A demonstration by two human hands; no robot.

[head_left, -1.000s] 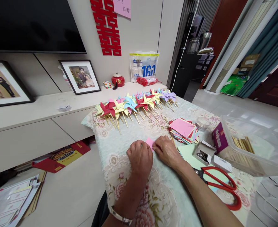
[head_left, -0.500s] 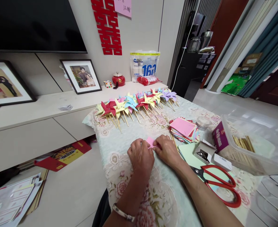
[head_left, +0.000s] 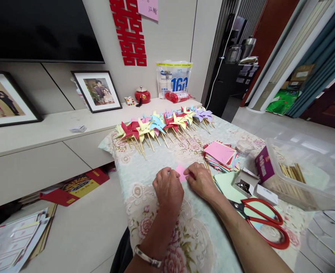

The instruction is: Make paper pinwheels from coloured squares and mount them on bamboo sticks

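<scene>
A small piece of pink paper lies on the flowered tablecloth between my two hands. My left hand is closed, its curled fingertips at the paper's left edge. On the other side, my right hand pinches the right edge with thumb and fingers. Part of the paper is hidden under the fingers. Right of my right hand sits a stack of coloured paper squares, a pink one on top. Scissors with red handles rest on pale green paper beside my right forearm.
Several paper pinwheels on sticks line the far side of the table. At the right are a small open box of metal pieces, a round clear container and a plastic bin with wooden sticks. A cabinet stands behind.
My hands have moved slightly apart, and a little more of the pink paper shows between them. Nothing else on the table has moved.
</scene>
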